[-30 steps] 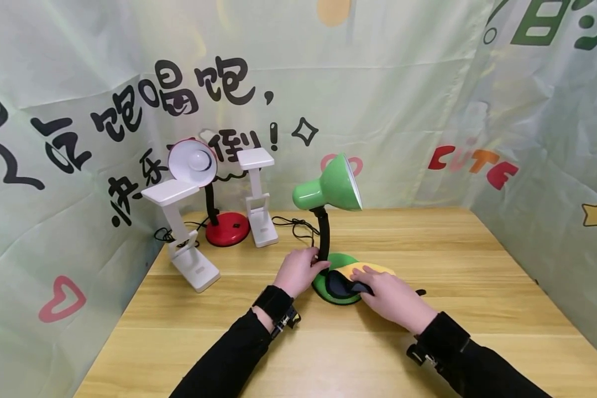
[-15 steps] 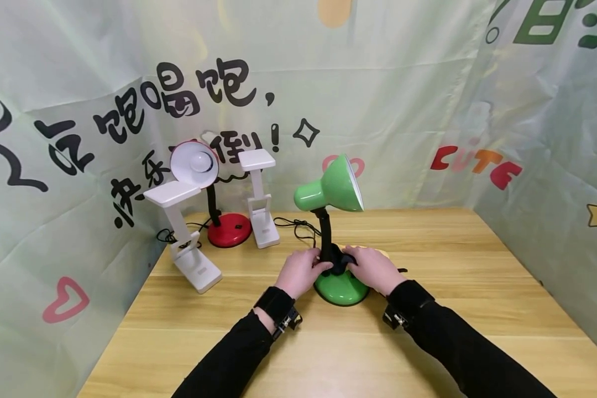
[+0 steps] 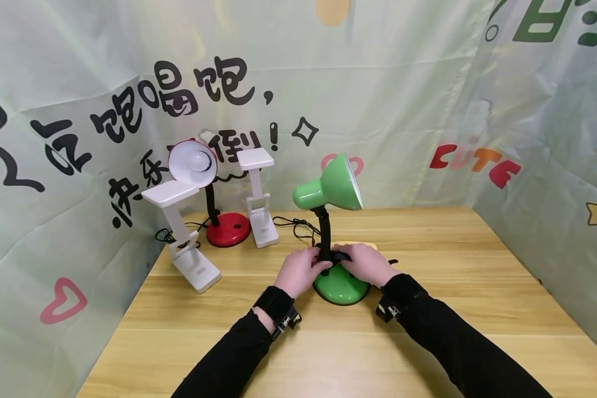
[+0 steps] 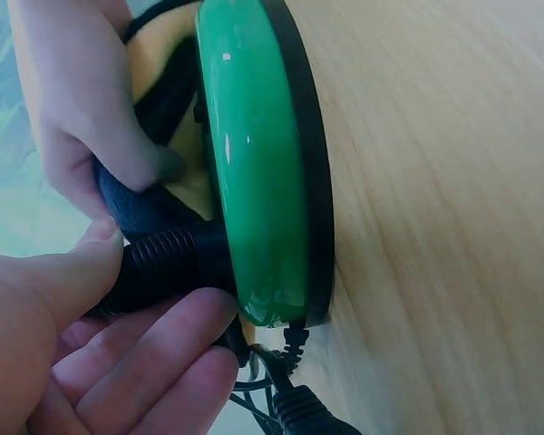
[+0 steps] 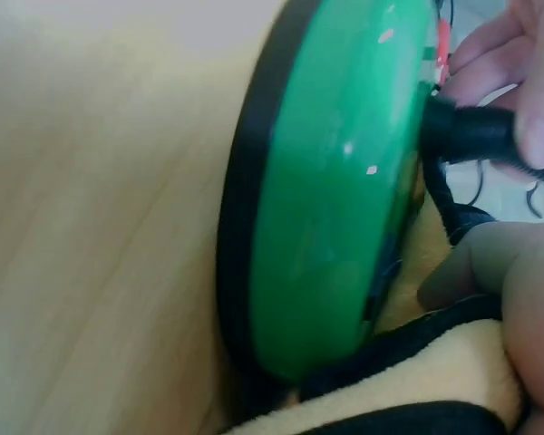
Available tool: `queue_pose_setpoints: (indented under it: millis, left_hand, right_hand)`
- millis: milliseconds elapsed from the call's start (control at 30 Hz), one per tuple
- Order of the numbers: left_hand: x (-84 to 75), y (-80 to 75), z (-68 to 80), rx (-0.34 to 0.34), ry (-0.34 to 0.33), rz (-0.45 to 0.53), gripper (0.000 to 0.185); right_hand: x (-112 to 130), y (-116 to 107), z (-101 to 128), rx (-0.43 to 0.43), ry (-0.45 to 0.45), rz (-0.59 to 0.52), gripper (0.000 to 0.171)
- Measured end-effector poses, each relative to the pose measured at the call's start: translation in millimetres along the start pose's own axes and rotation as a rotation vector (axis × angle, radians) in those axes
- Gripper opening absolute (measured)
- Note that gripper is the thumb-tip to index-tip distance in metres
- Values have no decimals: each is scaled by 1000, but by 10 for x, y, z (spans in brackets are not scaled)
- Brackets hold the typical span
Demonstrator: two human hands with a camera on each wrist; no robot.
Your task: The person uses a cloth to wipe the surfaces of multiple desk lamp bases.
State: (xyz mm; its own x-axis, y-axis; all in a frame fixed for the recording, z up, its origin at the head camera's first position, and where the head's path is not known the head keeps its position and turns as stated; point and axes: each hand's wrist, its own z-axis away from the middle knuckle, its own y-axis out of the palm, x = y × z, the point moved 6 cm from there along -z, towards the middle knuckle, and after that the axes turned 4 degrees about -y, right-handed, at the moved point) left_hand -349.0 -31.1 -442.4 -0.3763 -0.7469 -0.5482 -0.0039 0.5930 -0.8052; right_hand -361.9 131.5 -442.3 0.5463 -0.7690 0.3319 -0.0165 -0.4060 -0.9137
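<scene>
Left hand (image 3: 298,271) grips the green desk lamp's black ribbed neck (image 4: 163,272); wrist views reveal the right hand (image 3: 365,264) apparently pinching a dark-and-yellow cloth (image 5: 417,390).

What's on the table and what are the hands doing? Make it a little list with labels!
Left hand: left hand grips the black bendy neck of the green lamp, low down by its base.
Right hand: right hand presses a yellow and dark cloth on the green base.
Other lamps: red lamp and two white folding lamps at the back left.
Surface: wooden table.
Behind: cloth backdrop with writing.
</scene>
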Motion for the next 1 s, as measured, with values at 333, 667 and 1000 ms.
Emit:
queue_pose_setpoints:
  millis: [333,667,1000]
  left_hand:
    - [-11,1,-4,-27,24,-32,27]
    - [2,10,-6,-21,13,-27,24]
    - [8,2,-2,-18,2,-33,26]
  right_hand:
    - [267,-124,409,56,-43,164,39]
    - [624,-134,815,93,-75,158,39]
    - [1034,1,784,33,-280,256,40]
